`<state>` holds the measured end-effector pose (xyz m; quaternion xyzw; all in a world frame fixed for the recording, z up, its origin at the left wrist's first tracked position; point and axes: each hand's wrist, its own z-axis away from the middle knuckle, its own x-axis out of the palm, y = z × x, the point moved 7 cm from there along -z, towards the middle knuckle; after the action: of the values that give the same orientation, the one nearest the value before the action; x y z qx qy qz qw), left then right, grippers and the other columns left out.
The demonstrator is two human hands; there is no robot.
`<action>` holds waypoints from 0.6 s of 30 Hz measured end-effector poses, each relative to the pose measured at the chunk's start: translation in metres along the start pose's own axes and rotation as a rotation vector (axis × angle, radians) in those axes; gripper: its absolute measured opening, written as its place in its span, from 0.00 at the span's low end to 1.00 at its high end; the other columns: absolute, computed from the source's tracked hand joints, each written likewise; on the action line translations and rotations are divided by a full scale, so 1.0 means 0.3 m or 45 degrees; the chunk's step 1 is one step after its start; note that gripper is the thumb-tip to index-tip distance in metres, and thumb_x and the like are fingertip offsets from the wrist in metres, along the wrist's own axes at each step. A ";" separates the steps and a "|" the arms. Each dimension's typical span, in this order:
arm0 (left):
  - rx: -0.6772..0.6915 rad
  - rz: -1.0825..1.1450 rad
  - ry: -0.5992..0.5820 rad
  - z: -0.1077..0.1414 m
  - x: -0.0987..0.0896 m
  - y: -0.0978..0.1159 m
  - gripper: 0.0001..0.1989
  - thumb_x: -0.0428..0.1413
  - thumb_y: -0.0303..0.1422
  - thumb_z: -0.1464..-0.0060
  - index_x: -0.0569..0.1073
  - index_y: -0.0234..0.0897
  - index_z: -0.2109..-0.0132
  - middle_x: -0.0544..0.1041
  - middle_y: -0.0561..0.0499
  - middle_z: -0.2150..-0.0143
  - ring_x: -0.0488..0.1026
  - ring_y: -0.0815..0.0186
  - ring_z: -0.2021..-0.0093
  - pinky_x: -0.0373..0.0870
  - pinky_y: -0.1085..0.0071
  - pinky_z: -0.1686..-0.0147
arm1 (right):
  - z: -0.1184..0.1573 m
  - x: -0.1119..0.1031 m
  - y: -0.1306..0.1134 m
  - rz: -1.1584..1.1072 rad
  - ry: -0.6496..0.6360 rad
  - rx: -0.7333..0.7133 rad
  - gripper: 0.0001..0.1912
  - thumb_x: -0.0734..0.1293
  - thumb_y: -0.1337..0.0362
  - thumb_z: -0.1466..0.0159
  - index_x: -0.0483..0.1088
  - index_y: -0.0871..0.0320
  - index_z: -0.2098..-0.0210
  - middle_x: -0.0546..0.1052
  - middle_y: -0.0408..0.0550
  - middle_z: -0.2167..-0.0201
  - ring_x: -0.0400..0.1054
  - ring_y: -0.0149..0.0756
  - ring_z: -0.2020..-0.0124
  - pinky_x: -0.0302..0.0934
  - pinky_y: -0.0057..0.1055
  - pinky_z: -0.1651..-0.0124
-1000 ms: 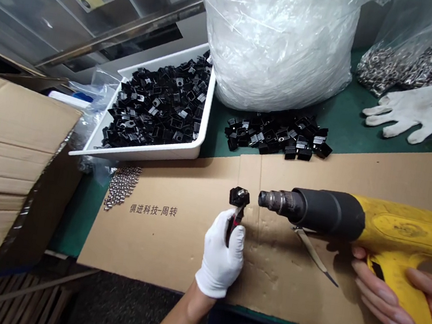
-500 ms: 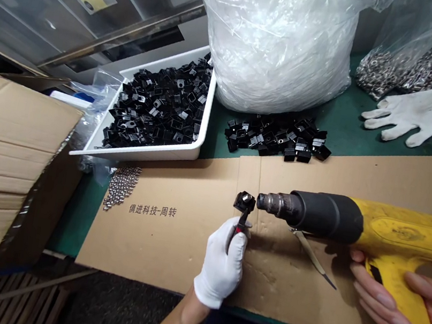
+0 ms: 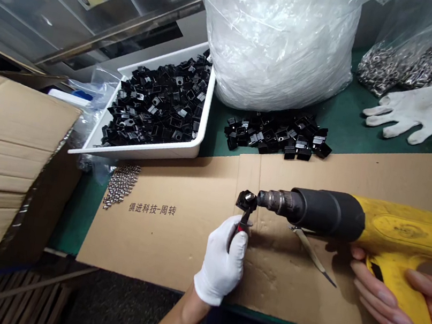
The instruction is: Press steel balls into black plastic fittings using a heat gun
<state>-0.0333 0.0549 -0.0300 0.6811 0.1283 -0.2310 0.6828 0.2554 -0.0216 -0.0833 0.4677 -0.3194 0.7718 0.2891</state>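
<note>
My left hand, in a white glove, is closed around a small tool with dark jaws and a touch of red, which looks like pliers; most of it is hidden in my fist. At its tip sits a black plastic part with a shiny metal piece in it. My bare right hand grips the handle of a yellow heat gun. The gun's stepped metal nozzle points left, right beside the black part; whether they touch I cannot tell.
A cardboard sheet covers the bench. On it lie a thin pointed tool and small metal pieces. Behind are a white tray of black parts, a loose black pile, a plastic bag and a white glove.
My left hand has brought the black part slightly to the right, nearer the nozzle, tilting it a little. The heat gun stays almost in place.
</note>
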 end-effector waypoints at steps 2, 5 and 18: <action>0.003 -0.003 0.002 -0.001 -0.002 0.001 0.19 0.45 0.45 0.27 0.73 0.36 0.49 0.78 0.45 0.59 0.75 0.60 0.59 0.70 0.63 0.54 | 0.003 -0.002 -0.002 -0.001 -0.004 -0.006 0.24 0.63 0.51 0.30 0.74 0.61 0.42 0.64 0.51 0.68 0.55 0.27 0.78 0.63 0.26 0.73; 0.005 -0.013 -0.003 -0.002 -0.002 0.004 0.18 0.45 0.44 0.28 0.74 0.36 0.50 0.78 0.45 0.59 0.75 0.60 0.59 0.70 0.64 0.54 | 0.005 -0.004 -0.004 0.023 -0.009 -0.007 0.24 0.63 0.51 0.30 0.73 0.60 0.42 0.64 0.50 0.67 0.55 0.28 0.78 0.63 0.26 0.73; -0.019 -0.068 -0.020 -0.009 -0.007 0.010 0.19 0.45 0.44 0.28 0.74 0.36 0.49 0.79 0.44 0.57 0.76 0.59 0.58 0.72 0.63 0.55 | 0.002 0.000 -0.013 0.081 0.013 -0.028 0.23 0.63 0.51 0.30 0.73 0.58 0.43 0.63 0.49 0.69 0.53 0.27 0.79 0.61 0.26 0.75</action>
<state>-0.0332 0.0576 -0.0266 0.6705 0.1427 -0.2535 0.6825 0.2587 -0.0198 -0.0822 0.4503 -0.3411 0.7793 0.2712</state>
